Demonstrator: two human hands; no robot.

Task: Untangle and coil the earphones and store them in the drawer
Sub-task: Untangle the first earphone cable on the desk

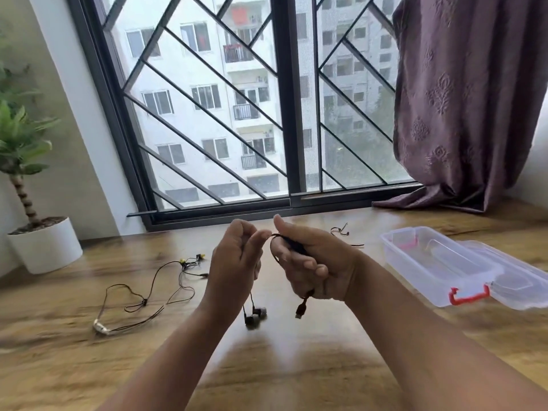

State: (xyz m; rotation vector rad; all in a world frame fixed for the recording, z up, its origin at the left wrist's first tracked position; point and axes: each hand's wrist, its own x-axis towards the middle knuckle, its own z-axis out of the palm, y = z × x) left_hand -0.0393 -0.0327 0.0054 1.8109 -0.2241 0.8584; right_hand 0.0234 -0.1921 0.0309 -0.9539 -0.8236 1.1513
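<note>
No brand or writing could be read on anything. Above the middle of the wooden tabletop (296, 366), the right hand (314, 262) had its grip closed around a bundle of black earphones (293, 247), whose plug hung below the palm. The left hand (234, 262) pinched the thin cable of the same pair; two earbuds dangled under it. A second earphone set (154, 292) lay loose toward the left edge. A clear plastic box (430, 268) with red clasps stood open near the right edge. The near edge offered smooth free room.
</note>
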